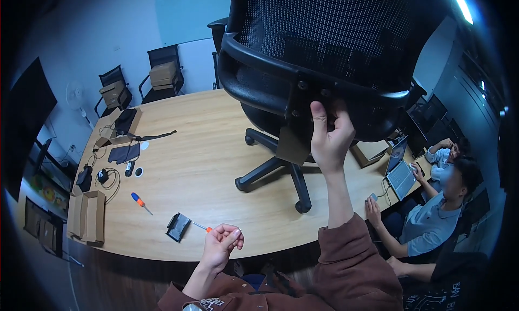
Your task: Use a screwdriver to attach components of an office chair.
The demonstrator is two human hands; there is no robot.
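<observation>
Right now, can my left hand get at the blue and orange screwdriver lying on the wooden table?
Probably yes. The left hand hovers at the table's near edge, and the blue and orange screwdriver lies to its left on bare wooden table with nothing between. The fingers are curled, seemingly pinching something small.

office chair [324, 51] top cut off by upper edge, small item pinched in left hand [221, 245] too small to tell
</observation>
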